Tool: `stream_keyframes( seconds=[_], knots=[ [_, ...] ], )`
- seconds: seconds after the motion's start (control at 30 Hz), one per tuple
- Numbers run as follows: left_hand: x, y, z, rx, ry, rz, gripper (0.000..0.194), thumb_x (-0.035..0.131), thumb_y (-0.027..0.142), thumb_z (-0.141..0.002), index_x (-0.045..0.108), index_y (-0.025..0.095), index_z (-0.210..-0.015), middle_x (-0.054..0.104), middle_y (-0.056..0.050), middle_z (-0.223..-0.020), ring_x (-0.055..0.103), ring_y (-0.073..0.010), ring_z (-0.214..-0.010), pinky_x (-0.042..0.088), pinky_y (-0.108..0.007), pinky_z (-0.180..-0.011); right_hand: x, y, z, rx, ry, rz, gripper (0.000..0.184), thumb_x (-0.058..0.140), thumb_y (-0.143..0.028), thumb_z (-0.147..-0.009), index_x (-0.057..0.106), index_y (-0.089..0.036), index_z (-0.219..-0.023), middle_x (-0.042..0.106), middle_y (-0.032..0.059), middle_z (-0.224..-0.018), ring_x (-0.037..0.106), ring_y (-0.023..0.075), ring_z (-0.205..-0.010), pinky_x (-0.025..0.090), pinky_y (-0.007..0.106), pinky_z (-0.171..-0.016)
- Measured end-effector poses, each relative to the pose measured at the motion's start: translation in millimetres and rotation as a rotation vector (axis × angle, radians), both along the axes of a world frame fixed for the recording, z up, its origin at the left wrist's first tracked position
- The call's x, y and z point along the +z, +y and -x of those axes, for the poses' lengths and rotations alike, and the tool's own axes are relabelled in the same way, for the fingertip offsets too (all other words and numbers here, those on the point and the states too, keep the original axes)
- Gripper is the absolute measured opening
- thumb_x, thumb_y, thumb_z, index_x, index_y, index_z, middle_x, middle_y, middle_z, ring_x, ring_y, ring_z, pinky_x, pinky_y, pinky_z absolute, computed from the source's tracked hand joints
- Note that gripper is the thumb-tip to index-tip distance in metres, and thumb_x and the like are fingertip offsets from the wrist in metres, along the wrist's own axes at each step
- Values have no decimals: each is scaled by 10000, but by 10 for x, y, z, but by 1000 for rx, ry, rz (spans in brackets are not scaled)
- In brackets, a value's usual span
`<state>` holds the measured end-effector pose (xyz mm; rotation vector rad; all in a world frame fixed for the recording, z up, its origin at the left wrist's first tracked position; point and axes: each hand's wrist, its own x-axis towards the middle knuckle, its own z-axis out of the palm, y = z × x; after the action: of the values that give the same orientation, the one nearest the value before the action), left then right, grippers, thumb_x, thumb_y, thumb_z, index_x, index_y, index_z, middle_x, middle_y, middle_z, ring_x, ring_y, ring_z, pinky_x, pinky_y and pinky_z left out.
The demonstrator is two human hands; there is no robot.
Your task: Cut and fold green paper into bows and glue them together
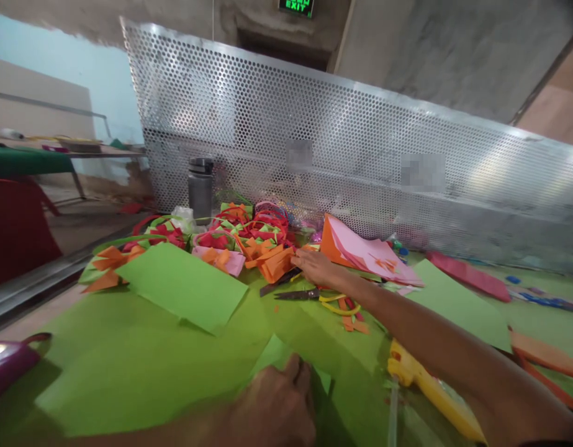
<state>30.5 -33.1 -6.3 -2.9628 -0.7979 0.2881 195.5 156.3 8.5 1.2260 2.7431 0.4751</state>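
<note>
My left hand (279,400) is low in the middle with its fingers closed on a piece of folded green paper (274,354), which it presses to the table. My right hand (318,268) reaches far forward, fingers stretched out, its fingertips at the right edge of a folded orange paper piece (274,266). I cannot make out whether they grip it. Just below that hand lie dark-bladed scissors (298,295) with yellow handles, and a second dark blade (272,287) partly hidden behind them. Orange paper scraps (354,324) lie by the handles.
Small paper baskets (262,226) with bows crowd the back, beside a grey bottle (200,189). Green sheets (184,285) lie left and right. Pink and orange sheets (360,251) stand behind my right arm, a yellow glue gun (426,385) below it. A perforated metal panel (267,105) borders the table.
</note>
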Motion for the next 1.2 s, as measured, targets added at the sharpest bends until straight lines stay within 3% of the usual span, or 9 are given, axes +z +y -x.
stream_keyframes(
  seconds=[0.17,0.33,0.43,0.53,0.63,0.77,0.97,1.1,1.2],
  knots=[
    [-18,-3,34,-47,-30,-28,335,429,255,-905,652,92,-1095,559,-217,-1245,545,-351,-1112,555,-328,-556,55,-79,-6,8,17,32,285,548,-300,-894,551,-158,-1142,588,74,-1130,606,203,-932,516,406,-779],
    [-21,-37,65,-62,-39,-81,388,520,164,-840,567,46,-1207,509,-234,-1296,502,-364,-1164,551,-351,-642,168,-398,-204,-83,152,44,339,538,-223,-882,487,-118,-1200,632,103,-1047,617,222,-901,495,376,-767],
    [10,-29,73,-54,-42,-43,396,469,103,-840,544,35,-1223,517,-212,-1299,501,-341,-1169,538,-370,-741,248,-732,-391,-150,257,41,413,529,-145,-840,434,-108,-1240,605,148,-1157,593,250,-980,453,344,-811],
    [-2,-6,87,-53,-101,-19,419,453,71,-825,534,70,-1236,492,-170,-1339,458,-324,-1217,496,-389,-861,262,-1193,-578,-231,352,9,431,491,-130,-830,421,-128,-1255,576,136,-1214,561,246,-1044,416,329,-859],
    [-65,13,111,-91,-156,-25,419,453,70,-824,533,72,-1234,484,-172,-1345,438,-304,-1241,431,-410,-962,203,-1659,-752,-350,411,-25,361,482,-178,-831,472,-133,-1188,625,121,-1089,608,227,-897,440,291,-729],
    [-173,41,136,-125,-221,-76,378,411,129,-884,536,89,-1239,501,-153,-1337,439,-269,-1248,359,-403,-1039,127,-2049,-949,-498,437,-41,191,506,-237,-805,548,-155,-972,642,40,-731,596,191,-619,404,259,-569],
    [-258,44,172,-56,-240,-69,508,406,27,-821,484,161,-1304,458,-111,-1384,407,-280,-1272,367,-448,-1020,71,-2308,-1058,-628,516,-69,215,474,-370,-831,521,-183,-926,570,-22,-573,544,157,-465,342,223,-449],
    [-301,7,247,42,-268,-47,543,349,13,-843,434,214,-1339,414,-113,-1416,343,-284,-1313,295,-572,-1020,14,-2422,-1014,-629,506,-109,286,461,-380,-831,517,-170,-1016,593,-3,-585,590,188,-499,357,243,-469],
    [-330,-8,329,52,-296,-42,495,358,64,-883,411,222,-1349,413,-109,-1418,321,-268,-1327,271,-579,-1031,-45,-2452,-965,-653,449,-78,360,440,-383,-843,483,-153,-1117,592,3,-556,605,219,-488,341,257,-449]
  ],
)
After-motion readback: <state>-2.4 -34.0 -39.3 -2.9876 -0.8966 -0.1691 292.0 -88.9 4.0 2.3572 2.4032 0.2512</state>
